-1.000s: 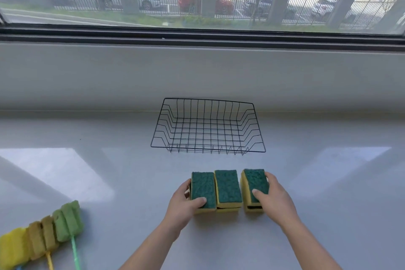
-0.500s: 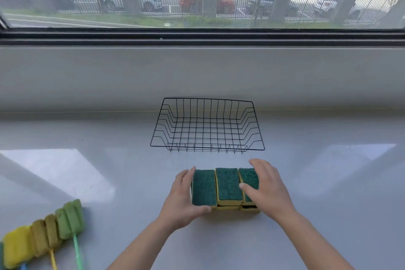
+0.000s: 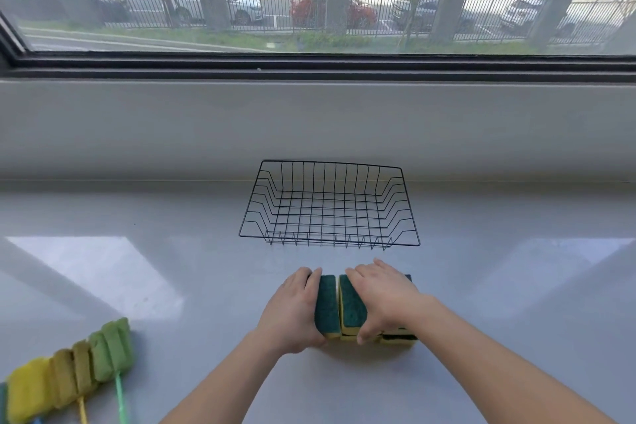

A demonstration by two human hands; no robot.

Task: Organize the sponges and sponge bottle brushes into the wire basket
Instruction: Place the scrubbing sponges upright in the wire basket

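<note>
Three yellow sponges with green scouring tops stand pressed together in a row on the counter. My left hand (image 3: 292, 313) grips the left sponge (image 3: 326, 306) from its outer side. My right hand (image 3: 385, 296) lies over the middle sponge (image 3: 351, 310) and covers most of the right sponge (image 3: 399, 339), thumb at the front. The black wire basket (image 3: 330, 241) stands empty just beyond them. Sponge bottle brushes (image 3: 69, 379), yellow to green, lie at the lower left.
The grey counter (image 3: 516, 303) runs back to a low wall under a wide window (image 3: 309, 3). The brush handles (image 3: 119, 403) run off the bottom edge. Bright sun patches lie on the counter left and right.
Both hands have closed in on the sponges: the right sponge was pushed against the other two, and my right hand has moved over the middle and right sponges.
</note>
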